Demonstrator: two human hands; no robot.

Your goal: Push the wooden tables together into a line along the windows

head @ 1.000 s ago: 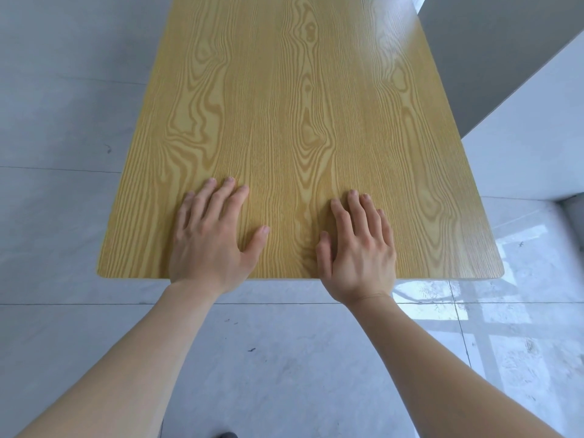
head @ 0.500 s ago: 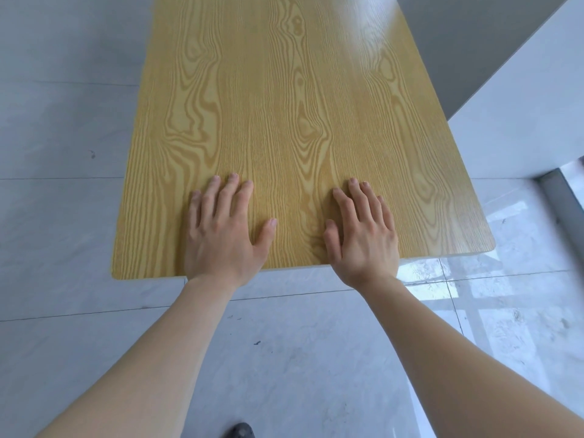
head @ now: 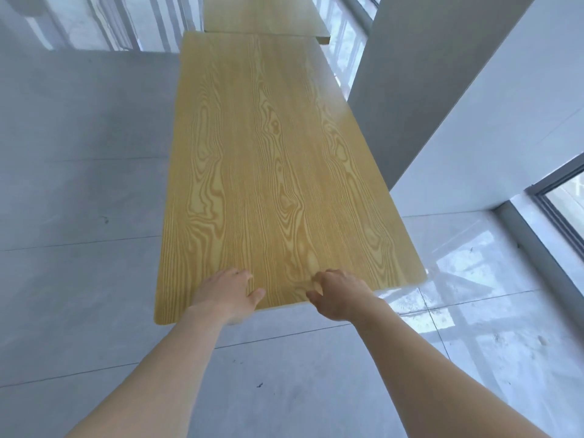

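A long wooden table [head: 268,159] with yellow grain stretches away from me. Both of my hands rest on its near edge. My left hand [head: 226,294] lies on the top with its fingers bent and its thumb out to the right. My right hand [head: 339,297] sits beside it, fingers curled down onto the surface. A second wooden table [head: 262,17] stands at the far end, its near edge meeting or just overlapping the first table's far edge; its right side sticks out a little further right.
A white pillar [head: 442,99] stands close to the table's right side. Windows [head: 565,203] with dark frames run along the right. Grey tiled floor [head: 79,184] spreads to the left and under my arms, with glossy reflections at the right.
My view has lifted and the table lies farther from me, its far end now at the second table. My flat hands have slid back to the near edge and curled.
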